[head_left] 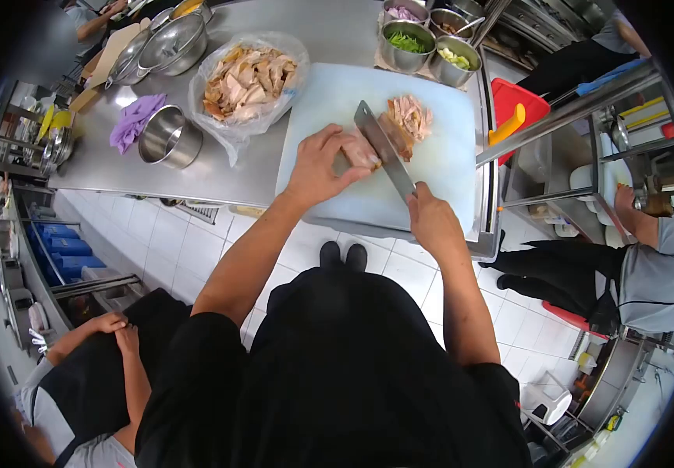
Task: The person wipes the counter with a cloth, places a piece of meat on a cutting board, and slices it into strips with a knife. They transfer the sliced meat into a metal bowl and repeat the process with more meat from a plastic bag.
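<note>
On the pale cutting board [337, 93], my left hand [323, 165] has its fingers pressed around a piece of meat [360, 150]. My right hand [433, 218] is closed on the handle of a cleaver [384, 144], whose blade stands slanting against the right side of that piece. Right of the blade lie a browned piece and a small heap of sliced meat [410, 117]. A plastic-lined bowl of cooked meat pieces [249, 82] sits left of the board.
Left on the steel counter [196, 173] are a metal pot [170, 137], a purple cloth [135, 122] and metal bowls [173, 47]. Metal containers with vegetables [407, 43] stand behind the board. A red bin [518, 105] is at its right. Other people stand at lower left and right.
</note>
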A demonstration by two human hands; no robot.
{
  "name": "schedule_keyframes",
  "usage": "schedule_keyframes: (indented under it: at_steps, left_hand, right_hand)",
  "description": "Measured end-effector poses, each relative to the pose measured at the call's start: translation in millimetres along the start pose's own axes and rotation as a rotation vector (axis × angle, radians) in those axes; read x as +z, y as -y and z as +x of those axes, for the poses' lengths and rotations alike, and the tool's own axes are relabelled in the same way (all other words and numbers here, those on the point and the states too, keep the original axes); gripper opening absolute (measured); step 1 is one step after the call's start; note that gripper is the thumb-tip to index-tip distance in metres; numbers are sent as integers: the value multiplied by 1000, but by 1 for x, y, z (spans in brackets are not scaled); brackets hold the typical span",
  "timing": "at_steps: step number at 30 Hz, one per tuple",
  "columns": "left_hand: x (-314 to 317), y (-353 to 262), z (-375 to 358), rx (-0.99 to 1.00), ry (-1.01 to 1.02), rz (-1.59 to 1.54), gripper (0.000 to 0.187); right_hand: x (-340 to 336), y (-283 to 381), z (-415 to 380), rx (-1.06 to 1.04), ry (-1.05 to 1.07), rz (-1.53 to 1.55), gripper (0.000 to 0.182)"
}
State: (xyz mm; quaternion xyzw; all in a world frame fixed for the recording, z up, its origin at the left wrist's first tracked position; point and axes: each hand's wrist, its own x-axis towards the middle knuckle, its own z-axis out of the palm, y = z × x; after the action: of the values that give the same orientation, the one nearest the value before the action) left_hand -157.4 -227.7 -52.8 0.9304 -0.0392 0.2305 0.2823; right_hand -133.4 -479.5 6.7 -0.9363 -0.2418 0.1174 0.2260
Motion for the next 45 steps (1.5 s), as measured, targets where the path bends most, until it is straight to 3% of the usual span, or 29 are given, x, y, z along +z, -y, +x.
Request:
schedule_keyframes:
  at_steps: [2, 5, 8, 12, 15, 20, 23, 32, 35, 38, 45]
  left_hand:
    - [5, 8, 5, -64, -19, -71, 47]
    - [13, 15, 7, 2, 26, -174, 37]
    - [11, 12, 10, 45, -44, -211, 31]
    - [6, 13, 18, 187, 43, -224, 27]
    - [7, 13, 16, 191, 24, -193, 24]
    - [7, 15, 22, 228, -34, -202, 19]
    - [10, 18, 21, 177, -16, -193, 19]
    - [6, 20, 22, 218, -51, -183, 30]
    - [11, 26, 26, 37, -105, -460, 42]
    - [7, 36, 63, -76, -105, -486, 53]
    - [30, 22, 155, 132, 191, -179, 48]
  right_hand:
    - [-2, 4, -1, 10, 5, -21, 22]
    - [-4, 27, -9, 108, 47, -90, 22]
    - [3, 13, -1, 46, -37, -26, 24]
    - [-16, 10, 7, 11, -64, -55, 25]
    - [-37, 47, 16, 131, -48, -174, 25]
    - [-36, 66, 46, 0, -57, -293, 27]
    - [-43, 67, 40, -8, 15, -342, 27]
    - [-29, 34, -5, 128, -186, -131, 26]
    - [-32, 39, -7, 196, -168, -86, 26]
    - [-41, 43, -10, 205, -231, -80, 26]
    - [-62, 37, -24, 229, -304, -131, 25]
